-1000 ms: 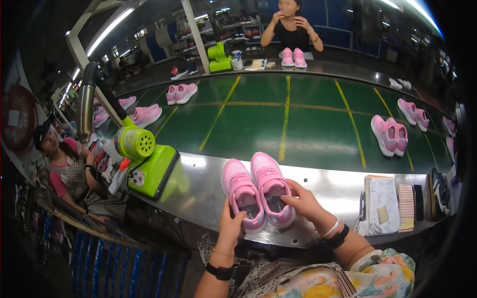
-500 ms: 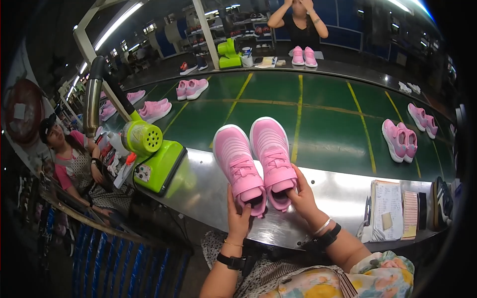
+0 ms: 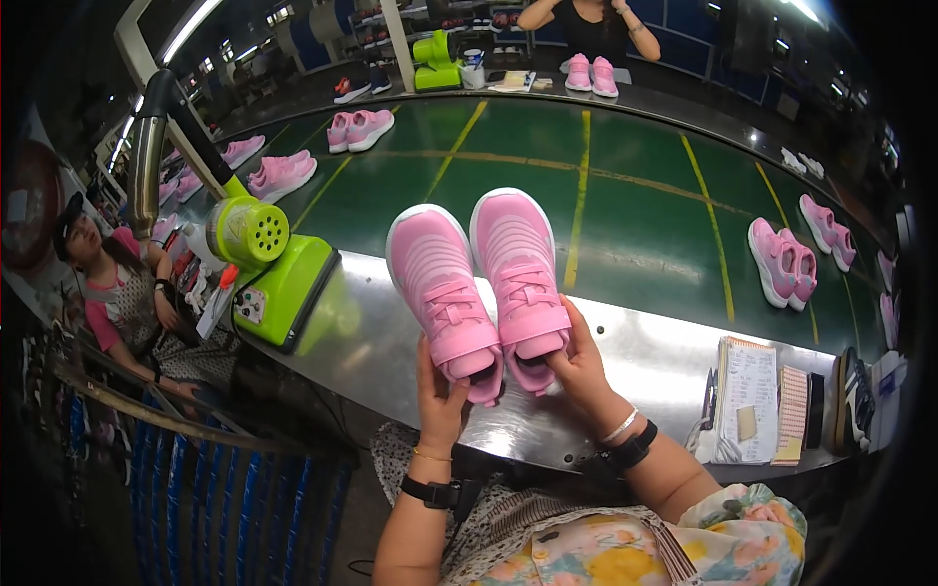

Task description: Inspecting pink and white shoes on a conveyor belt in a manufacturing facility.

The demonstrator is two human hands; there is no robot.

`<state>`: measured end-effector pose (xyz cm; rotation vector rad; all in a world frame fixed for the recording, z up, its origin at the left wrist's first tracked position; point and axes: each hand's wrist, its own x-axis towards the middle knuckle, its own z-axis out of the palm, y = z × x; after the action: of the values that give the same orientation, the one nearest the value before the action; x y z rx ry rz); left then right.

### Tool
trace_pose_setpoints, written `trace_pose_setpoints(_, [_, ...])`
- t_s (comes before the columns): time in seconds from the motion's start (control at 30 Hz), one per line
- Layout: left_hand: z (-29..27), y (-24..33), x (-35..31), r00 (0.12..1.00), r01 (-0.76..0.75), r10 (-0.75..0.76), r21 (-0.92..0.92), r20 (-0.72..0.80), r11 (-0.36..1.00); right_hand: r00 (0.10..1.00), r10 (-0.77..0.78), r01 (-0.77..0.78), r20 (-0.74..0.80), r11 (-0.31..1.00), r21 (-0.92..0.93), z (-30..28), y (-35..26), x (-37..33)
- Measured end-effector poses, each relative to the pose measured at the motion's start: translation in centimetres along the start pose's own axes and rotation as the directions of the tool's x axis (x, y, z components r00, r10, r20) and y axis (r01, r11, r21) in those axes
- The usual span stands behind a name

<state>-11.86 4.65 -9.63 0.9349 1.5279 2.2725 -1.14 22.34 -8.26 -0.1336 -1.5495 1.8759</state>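
Note:
I hold a pair of pink sneakers side by side over the steel edge of the bench, toes pointing away from me and uppers facing up. My left hand (image 3: 442, 398) grips the left sneaker (image 3: 437, 278) at its heel, thumb by the collar opening. Around the heel of the right sneaker (image 3: 518, 259) my right hand (image 3: 583, 366) is closed, its thumb at the opening. Each sneaker has a white sole rim, pale ridged stripes over the toe, laces and a pink strap. The undersides of both soles are hidden.
A green conveyor belt (image 3: 640, 234) carries several more pink sneakers (image 3: 283, 177). At left stands a lime-green blower machine (image 3: 293, 293) with a metal pipe; a person (image 3: 122, 283) sits beyond it. A notepad (image 3: 747, 400) and dark shoe (image 3: 857, 402) lie at right. Another person (image 3: 593, 29) is across the belt.
The whole scene, held sneakers included, has shifted up and slightly left in the picture. My grip on both sneakers looks the same. The person across the belt has moved their hands apart.

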Motion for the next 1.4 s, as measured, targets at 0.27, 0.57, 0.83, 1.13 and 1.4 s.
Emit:
trace_pose_setpoints(0.27, [0.0, 0.3, 0.1, 0.998, -0.057, 0.058, 0.062, -0.013, 0.996, 0.999, -0.026, 0.026, -0.022, 0.999, 0.034, 0.4, 0.2, -0.1])
trace_pose_setpoints(0.57, [-0.1, 0.6, 0.1, 0.986, -0.162, 0.166, 0.254, 0.003, 0.954, 0.999, -0.007, 0.011, -0.051, 0.998, 0.067, 0.6, 0.3, 0.1])
trace_pose_setpoints(0.83, [-0.5, 0.1, 0.1, 0.986, -0.165, 0.168, 0.227, 0.008, 0.96, 0.999, -0.02, 0.022, -0.031, 0.999, 0.043, 0.5, 0.6, 0.3])
trace_pose_setpoints(1.13, [-1.1, 1.6, 0.3, 0.964, 0.179, -0.248, -0.445, -0.101, 0.877, 0.921, 0.381, -0.36, 0.082, 0.749, 0.557, -0.3, -2.1, 1.0])
trace_pose_setpoints(1.4, [-3.3, -0.1, 0.2, 0.919, 0.319, -0.394, -0.625, 0.02, 0.713, 0.853, 0.451, -0.474, 0.261, 0.465, 0.748, -0.8, -0.2, 0.7])
